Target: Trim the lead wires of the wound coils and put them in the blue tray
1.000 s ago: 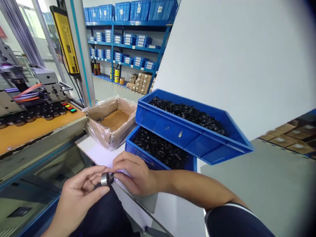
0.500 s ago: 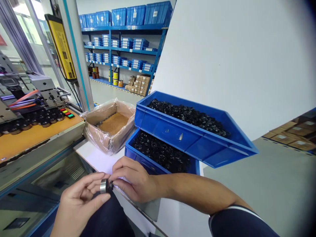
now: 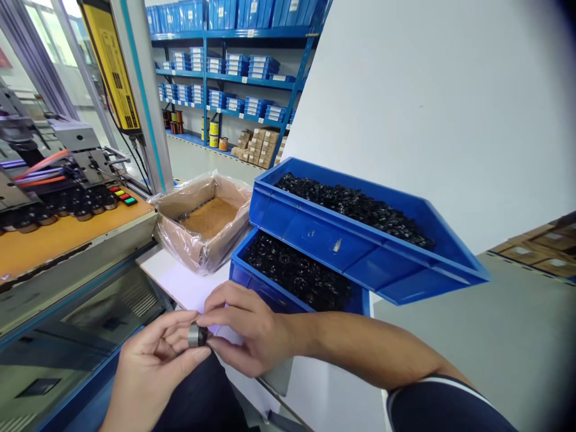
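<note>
A small round part (image 3: 194, 336), a silver metal ring with a black piece at its right end, is pinched between the thumb and fingers of my left hand (image 3: 150, 360). My right hand (image 3: 245, 327) is closed at the black end, with thumb and forefinger on it; whether a separate piece is between them is hidden. Just beyond my hands is the lower blue bin (image 3: 270, 293), holding many black plastic parts (image 3: 299, 273). The upper blue bin (image 3: 310, 231) rests at an angle over it, filled with smaller black parts (image 3: 355, 207).
A plastic-lined cardboard box (image 3: 191, 246) stands on the white table (image 3: 168, 276). At left is a machine with an orange top (image 3: 81, 243), rows of black-and-metal parts (image 3: 83, 210) and coloured buttons (image 3: 123, 195). A white panel (image 3: 405, 120) rises behind the bins; blue shelving (image 3: 252, 78) stands farther back.
My two hands have closed in around the part, and the black end sits closer against the metal ring. The view has shifted slightly.
</note>
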The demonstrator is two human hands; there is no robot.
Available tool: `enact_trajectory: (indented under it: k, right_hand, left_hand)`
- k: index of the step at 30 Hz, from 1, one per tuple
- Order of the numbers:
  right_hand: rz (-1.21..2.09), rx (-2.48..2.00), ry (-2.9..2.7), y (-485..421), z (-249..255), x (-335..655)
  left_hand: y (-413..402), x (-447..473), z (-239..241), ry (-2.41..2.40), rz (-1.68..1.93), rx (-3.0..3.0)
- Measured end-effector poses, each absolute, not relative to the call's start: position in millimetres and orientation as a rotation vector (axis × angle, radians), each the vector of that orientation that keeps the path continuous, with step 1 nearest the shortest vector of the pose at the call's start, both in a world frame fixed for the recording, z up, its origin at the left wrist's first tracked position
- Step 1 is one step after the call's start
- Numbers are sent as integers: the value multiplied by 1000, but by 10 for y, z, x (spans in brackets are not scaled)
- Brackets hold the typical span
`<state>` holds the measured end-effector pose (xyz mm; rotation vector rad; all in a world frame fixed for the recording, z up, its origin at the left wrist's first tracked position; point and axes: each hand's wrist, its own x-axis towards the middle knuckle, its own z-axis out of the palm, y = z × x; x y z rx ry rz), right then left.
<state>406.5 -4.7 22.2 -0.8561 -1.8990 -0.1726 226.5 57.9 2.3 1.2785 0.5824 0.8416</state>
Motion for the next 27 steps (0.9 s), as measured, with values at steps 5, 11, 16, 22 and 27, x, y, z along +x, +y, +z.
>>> enact_trajectory:
  k: [5, 11, 16, 22, 27]
  right_hand:
    - [-412, -829, -1983, -42, 209, 4068]
    - [-476, -838, -2013, -34, 198, 4065]
    - [-469, -828, -2009, -38, 205, 4053]
    - [-466, -817, -2022, -43, 203, 4053]
    - [-479, -810, -2009, -37, 194, 4053]
  left_hand:
    - [600, 2196, -19, 591, 809, 1312]
    - [614, 2164, -13, 516, 776, 1304]
    - [464, 2205, 104, 684, 830, 1153]
    - [442, 2207, 114, 741, 834, 1152]
    - [444, 2202, 119, 747, 825, 1149]
